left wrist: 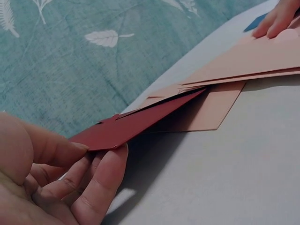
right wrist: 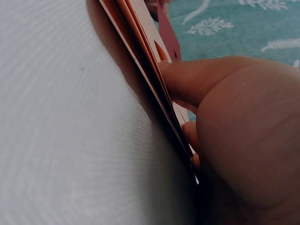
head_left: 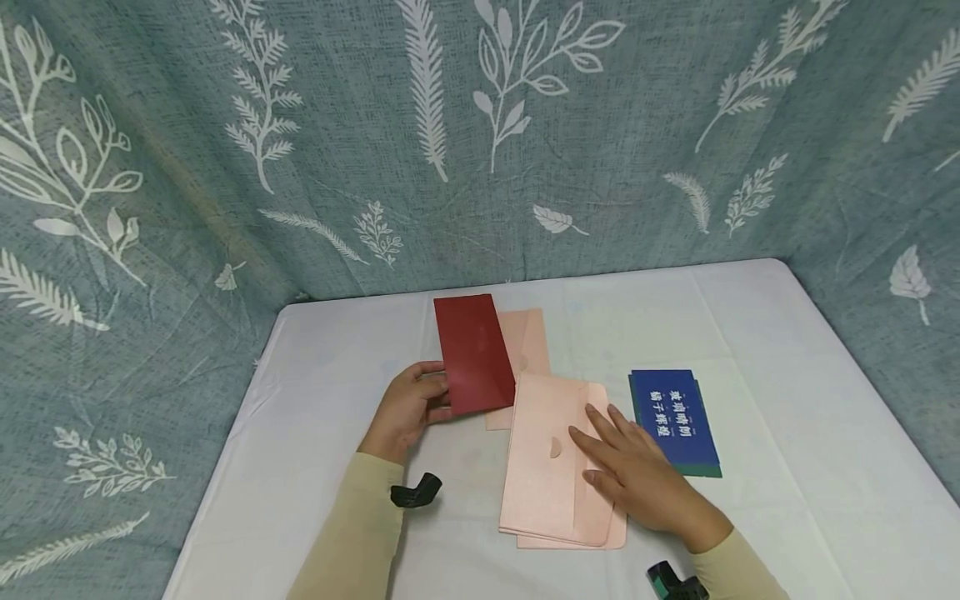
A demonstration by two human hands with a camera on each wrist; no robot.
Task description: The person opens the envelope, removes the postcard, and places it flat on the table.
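Note:
My left hand point(head_left: 408, 408) pinches a dark red envelope point(head_left: 474, 354) by its left edge. In the left wrist view, the thumb and fingers grip the red envelope point(left wrist: 126, 129), which slants above the table. Under it lies a pale pink envelope point(head_left: 528, 342), partly covered. With fingers spread and fairly straight, my right hand point(head_left: 637, 475) rests on a small stack of pale pink envelopes point(head_left: 543, 475) with a flap and a half-round notch. The stack's layered edges point(right wrist: 136, 42) show in the right wrist view.
A blue card point(head_left: 678, 433) with white characters lies over a green one point(head_left: 701, 471), right of the pink stack. Everything sits on a white-covered table point(head_left: 795, 400). A teal curtain with white leaf prints point(head_left: 465, 208) hangs at the back and both sides.

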